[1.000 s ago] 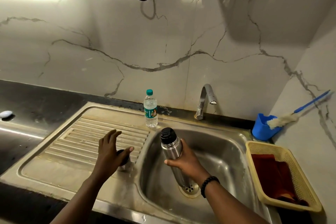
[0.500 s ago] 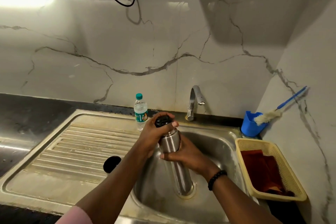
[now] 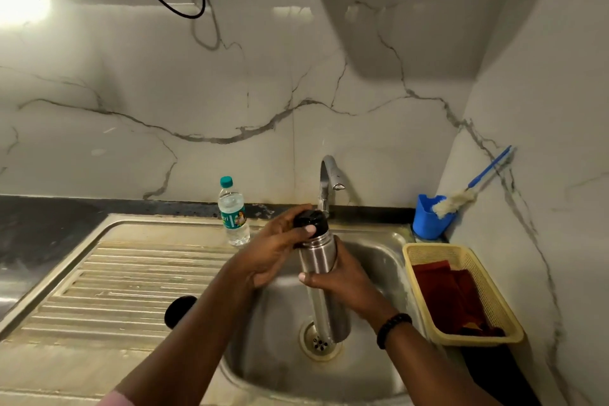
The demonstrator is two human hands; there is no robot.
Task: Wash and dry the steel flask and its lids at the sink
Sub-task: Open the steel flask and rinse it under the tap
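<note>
Step in hand looks like lid removal, washing not yet begun. Right hand (image 3: 346,287) wraps the steel flask (image 3: 321,277) mid-body, upright over the sink (image 3: 389,250) drain. Left hand (image 3: 276,250) curls round the black inner lid (image 3: 311,224) on top. Outer lid (image 3: 179,310) sits apart on the drainboard. No water visible from tap (image 3: 329,181). Next: twist lid off while holding body firm, set beside the other lid, open tap.

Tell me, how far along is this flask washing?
Early. One lid already lies off on the draining board. In hand: the left hand grips the black stopper while the right hand holds the steel flask over the sink. No water runs from the tap; washing and drying remain.
</note>
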